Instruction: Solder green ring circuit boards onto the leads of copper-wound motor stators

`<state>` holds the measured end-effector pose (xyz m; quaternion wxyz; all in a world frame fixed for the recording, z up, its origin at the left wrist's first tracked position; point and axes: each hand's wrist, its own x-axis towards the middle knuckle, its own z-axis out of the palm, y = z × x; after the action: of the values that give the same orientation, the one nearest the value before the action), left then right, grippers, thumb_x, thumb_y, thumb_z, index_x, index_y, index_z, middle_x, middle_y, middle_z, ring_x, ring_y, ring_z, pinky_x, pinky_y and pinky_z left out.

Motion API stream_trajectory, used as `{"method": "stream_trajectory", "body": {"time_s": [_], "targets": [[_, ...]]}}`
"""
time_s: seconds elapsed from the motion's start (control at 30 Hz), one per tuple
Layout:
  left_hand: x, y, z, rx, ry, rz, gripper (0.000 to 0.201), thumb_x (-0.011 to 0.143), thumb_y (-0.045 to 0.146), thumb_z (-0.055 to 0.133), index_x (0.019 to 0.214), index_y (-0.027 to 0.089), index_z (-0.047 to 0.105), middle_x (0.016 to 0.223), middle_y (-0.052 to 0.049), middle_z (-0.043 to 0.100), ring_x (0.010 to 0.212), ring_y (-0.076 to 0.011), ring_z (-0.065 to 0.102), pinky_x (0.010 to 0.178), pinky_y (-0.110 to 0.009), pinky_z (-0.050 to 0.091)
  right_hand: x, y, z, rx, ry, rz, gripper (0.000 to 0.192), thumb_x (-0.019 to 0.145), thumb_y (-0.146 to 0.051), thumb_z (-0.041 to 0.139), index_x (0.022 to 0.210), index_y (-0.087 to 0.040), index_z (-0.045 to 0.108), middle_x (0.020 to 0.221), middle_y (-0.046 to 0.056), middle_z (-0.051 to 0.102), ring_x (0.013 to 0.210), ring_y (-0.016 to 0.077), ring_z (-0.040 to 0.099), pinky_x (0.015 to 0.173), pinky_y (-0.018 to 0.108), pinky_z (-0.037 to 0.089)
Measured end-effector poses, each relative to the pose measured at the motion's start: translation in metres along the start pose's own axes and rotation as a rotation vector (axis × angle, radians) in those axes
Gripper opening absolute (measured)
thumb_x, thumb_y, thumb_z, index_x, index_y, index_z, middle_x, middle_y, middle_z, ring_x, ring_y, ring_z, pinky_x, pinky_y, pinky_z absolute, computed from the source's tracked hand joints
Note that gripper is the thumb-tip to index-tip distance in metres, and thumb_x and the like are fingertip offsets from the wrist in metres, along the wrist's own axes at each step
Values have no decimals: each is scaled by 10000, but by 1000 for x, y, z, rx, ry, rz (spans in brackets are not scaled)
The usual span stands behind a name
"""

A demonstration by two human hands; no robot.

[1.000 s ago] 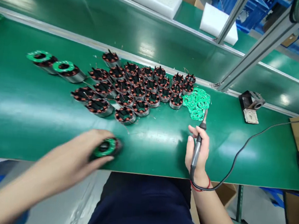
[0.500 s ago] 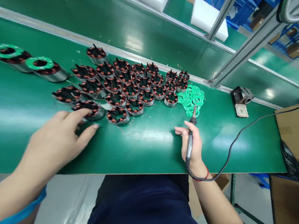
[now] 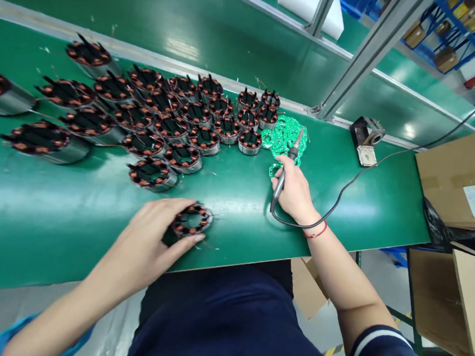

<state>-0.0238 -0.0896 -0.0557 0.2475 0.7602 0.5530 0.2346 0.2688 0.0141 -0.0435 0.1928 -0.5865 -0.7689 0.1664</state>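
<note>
One stator (image 3: 192, 220) is sitting at the counter's (image 3: 28, 214) near edge, its top bare, no green ring (image 3: 286, 135) fitted.
The left hand (image 3: 154, 237) is curling around that stator; the right hand (image 3: 292, 192) is gripping an iron (image 3: 287, 163) over the ring pile. Many bare stators are waiting at the far edge; the far-left stator is cut off by the frame.

A stator (image 3: 192, 222), a short metal ring wound with copper coils around a dark core, is sitting upright near the table's front edge, apart from the cluster. A soldering iron (image 3: 285, 168), slim and dark, is slanting with its tip over the green boards (image 3: 286, 135), its cable trailing right.
</note>
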Motion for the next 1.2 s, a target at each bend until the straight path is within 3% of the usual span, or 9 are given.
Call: {"method": "stream_trajectory", "body": {"time_s": [0.13, 0.23, 0.33, 0.43, 0.53, 0.7, 0.87, 1.03, 1.2], "targets": [[39, 33, 11, -122, -120, 77, 493, 954, 478, 531, 1360, 201, 508, 1346, -145, 647, 1257, -333, 627, 1093, -506, 517, -22, -12, 4, 58, -84, -19, 519, 935, -162, 601, 1439, -215, 495, 1026, 61, 719, 971, 235, 682, 901, 397, 556], [72, 50, 11, -60, -151, 59, 547, 870, 450, 550, 1328, 151, 531, 1268, -157, 658, 1197, -350, 633, 1044, -520, 537, -34, -10, 2, 116, -22, 2, 520, 953, -168, 558, 1458, -253, 471, 1046, 40, 722, 949, 211, 689, 897, 380, 564], [100, 55, 5, 72, -151, 135, 499, 823, 421, 552, 1248, 164, 600, 1154, -146, 674, 1133, -365, 619, 1022, -548, 527, -39, -5, -6, 120, 21, -70, 578, 927, -111, 522, 1489, -216, 443, 1193, 85, 716, 1087, 236, 659, 999, 431, 549], [114, 51, -1, 160, -180, 230, 470, 826, 408, 535, 1237, 203, 632, 1129, -143, 682, 1090, -379, 620, 1024, -581, 509, -36, -4, -12, 40, -100, -183, 617, 915, -57, 506, 1512, -199, 441, 1319, 117, 692, 1201, 270, 605, 1057, 471, 524], [115, 45, -3, 164, -240, 274, 490, 871, 432, 493, 1299, 232, 628, 1206, -148, 670, 1090, -386, 649, 1010, -576, 527, -28, -9, -7, -58, -157, -192, 558, 980, -124, 536, 1521, -228, 447, 1268, 100, 714, 1142, 272, 626, 1017, 461, 544], [107, 38, 3, 118, -286, 294, 548, 945, 446, 427, 1413, 210, 588, 1376, -157, 604, 1200, -367, 643, 1019, -527, 555, -22, -11, 5, -98, -4, -76, 512, 1017, -325, 613, 1496, -199, 485, 1194, 125, 728, 1048, 278, 684, 938, 444, 589], [106, 33, 9, 37, -223, 278, 554, 960, 488, 490, 1430, 208, 574, 1295, -141, 616, 1222, -334, 617, 1075, -496, 529, -43, 0, -5, 131, 158, -149, 413, 1081, -325, 457, 1481, -236, 514, 1155, 58, 779, 959, 191, 749, 941, 353, 610], [104, 34, 3, 11, -165, 255, 518, 971, 487, 522, 1418, 232, 570, 1241, -111, 615, 1199, -309, 623, 1069, -458, 535, -73, -6, -11, 469, 394, -111, 259, 1039, -410, 583, 1223, -245, 659, 1196, 65, 768, 1029, 177, 763, 929, 337, 630], [102, 33, -2, 34, -107, 270, 513, 983, 460, 531, 1417, 190, 572, 1227, -106, 620, 1180, -282, 625, 1076, -460, 526, -81, -12, -7, 673, 380, 36, 212, 1003, -429, 612, 1043, -230, 673, 958, 31, 773, 864, 163, 756, 787, 327, 623]]}}
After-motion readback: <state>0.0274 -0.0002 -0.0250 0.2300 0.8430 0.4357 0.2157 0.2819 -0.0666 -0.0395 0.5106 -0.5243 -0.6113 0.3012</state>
